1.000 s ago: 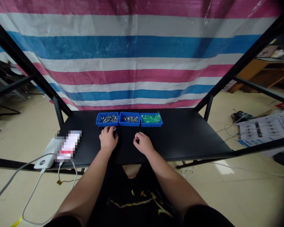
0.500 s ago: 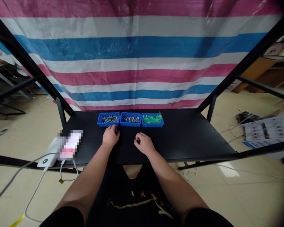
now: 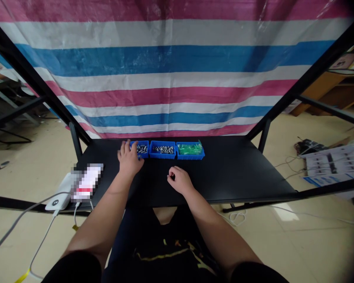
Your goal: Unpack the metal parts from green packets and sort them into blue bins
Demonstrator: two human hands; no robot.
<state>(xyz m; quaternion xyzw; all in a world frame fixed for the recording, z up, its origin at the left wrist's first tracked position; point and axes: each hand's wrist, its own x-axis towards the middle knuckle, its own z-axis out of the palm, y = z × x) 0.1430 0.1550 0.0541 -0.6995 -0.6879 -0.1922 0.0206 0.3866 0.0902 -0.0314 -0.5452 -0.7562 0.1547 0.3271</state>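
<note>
My left hand [image 3: 129, 160] is spread open over the left part of a blue bin [image 3: 148, 149] of small grey metal cylinders [image 3: 142, 149]. Its fingers and back cover much of that bin, and I cannot tell whether the fingertips touch it. My right hand [image 3: 179, 180] rests on the black table, fingers curled together below the middle and right bins; anything inside them is hidden. The middle blue bin [image 3: 163, 156] contains small shiny metal parts [image 3: 164, 149]. Green plastic-looking pieces or bags [image 3: 190, 148] fill the right blue bin [image 3: 191, 157].
On the black table's [image 3: 233, 173] left end lie a phone with a blurred screen [image 3: 87, 182] and a white power bank [image 3: 59, 192] with cables. A black frame [image 3: 262, 135] stands around the table, and a striped sheet [image 3: 171, 59] hangs behind it.
My left hand has moved left and slightly forward onto the left bin, its fingers going from curled to spread. My right hand stays in the same place, curled.
</note>
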